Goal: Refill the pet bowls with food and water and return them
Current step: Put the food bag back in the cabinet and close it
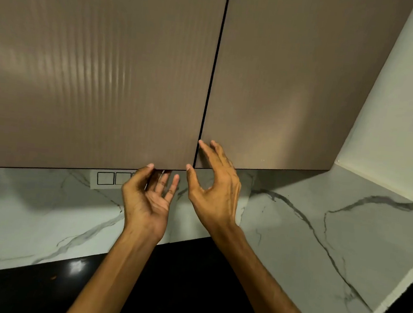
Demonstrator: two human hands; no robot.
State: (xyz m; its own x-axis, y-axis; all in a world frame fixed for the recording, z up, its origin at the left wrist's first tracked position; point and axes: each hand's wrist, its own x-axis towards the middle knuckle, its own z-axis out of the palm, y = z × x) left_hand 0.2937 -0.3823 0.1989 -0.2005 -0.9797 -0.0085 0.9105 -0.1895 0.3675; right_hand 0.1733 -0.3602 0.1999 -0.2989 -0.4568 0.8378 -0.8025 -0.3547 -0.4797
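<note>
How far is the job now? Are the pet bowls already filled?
Nothing looks done: no bowl, food or water is in view. In hand: the left hand hooks its fingers under the left cabinet door, while the right hand is open at the right door. Both doors look shut. Left: opening, filling, returning the bowls.

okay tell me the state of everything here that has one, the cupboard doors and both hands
Left cabinet door: shut, left hand's fingers hooked under its bottom edge.
Right cabinet door: shut, right hand's fingertips on its lower corner.
Left hand: open, palm up, holding nothing.
Right hand: open, fingers spread, holding nothing.
</note>
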